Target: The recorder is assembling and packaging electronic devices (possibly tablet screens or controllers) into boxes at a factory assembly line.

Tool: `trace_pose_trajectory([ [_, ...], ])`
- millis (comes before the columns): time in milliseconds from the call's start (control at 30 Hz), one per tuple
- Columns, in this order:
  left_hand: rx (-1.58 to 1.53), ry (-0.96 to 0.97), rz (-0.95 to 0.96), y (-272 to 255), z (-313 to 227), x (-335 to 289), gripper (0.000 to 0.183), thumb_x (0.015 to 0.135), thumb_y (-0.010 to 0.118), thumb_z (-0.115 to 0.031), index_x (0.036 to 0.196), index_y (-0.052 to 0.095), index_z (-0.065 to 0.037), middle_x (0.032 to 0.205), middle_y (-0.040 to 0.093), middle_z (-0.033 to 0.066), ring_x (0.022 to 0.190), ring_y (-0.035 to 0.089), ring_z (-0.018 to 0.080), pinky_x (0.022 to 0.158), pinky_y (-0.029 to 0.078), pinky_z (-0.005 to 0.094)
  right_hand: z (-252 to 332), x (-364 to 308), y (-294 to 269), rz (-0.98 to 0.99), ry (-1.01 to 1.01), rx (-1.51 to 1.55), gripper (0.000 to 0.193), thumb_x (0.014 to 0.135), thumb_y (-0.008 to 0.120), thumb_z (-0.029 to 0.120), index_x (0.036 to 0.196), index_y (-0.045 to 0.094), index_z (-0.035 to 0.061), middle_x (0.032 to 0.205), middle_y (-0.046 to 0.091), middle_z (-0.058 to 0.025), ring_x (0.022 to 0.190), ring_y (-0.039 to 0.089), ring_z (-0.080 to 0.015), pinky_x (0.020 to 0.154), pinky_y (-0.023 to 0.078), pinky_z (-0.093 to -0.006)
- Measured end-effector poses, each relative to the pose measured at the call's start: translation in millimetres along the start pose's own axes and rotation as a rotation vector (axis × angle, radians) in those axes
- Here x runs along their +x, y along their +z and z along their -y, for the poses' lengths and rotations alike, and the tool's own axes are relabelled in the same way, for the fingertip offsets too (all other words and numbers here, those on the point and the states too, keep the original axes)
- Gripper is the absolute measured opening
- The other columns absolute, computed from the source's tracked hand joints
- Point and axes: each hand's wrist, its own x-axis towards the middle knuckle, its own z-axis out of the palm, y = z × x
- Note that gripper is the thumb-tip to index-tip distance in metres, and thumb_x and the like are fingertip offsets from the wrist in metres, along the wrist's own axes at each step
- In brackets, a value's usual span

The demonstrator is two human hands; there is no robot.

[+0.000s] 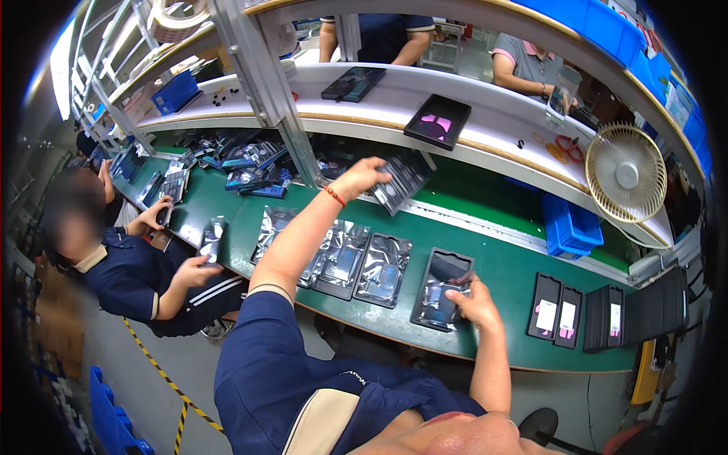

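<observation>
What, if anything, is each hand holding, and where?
Left hand: a dark flat rectangular package, held by its left edge. Right hand: at the right side of a black rectangular tray; grip unclear.

A cage-grilled fan stands toward the right end of the white shelf, with red-handled scissors lying near it. Below sit blue plastic bins. At left, yellow-and-black striped tape crosses the grey floor.
</observation>
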Motion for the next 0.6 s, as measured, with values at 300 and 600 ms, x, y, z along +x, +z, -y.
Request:
trace_pose_trajectory([
  [300,1.089,0.38,0.078,109,20,-30,0.071,0.076,0.071,-0.043,0.131,0.047,-0.007,0.121,0.052,0.0191,0.119,0.046,0.0326,0.1,0.035,0.0409,-30,-62,-54,-0.251,0.086,0.152,0.036,0.077,0.07,0.004,0.101,0.044,0.0003,0.062,0.053,-0.0039,0.038,0.046,-0.0088,0.03,0.034,-0.0241],
  [600,1.371,0.336,0.509,203,-5,-26,0.099,0.052,0.08,-0.06,0.135,0.042,-0.023,0.122,0.045,0.0207,0.121,0.041,0.0382,0.1,0.033,0.0492,-50,-77,-57,-0.306,0.072,0.343,0.045,0.08,0.064,-0.002,0.118,0.04,0.0004,0.089,0.059,-0.0107,0.039,0.048,-0.0091,0.029,0.037,-0.0232],
])
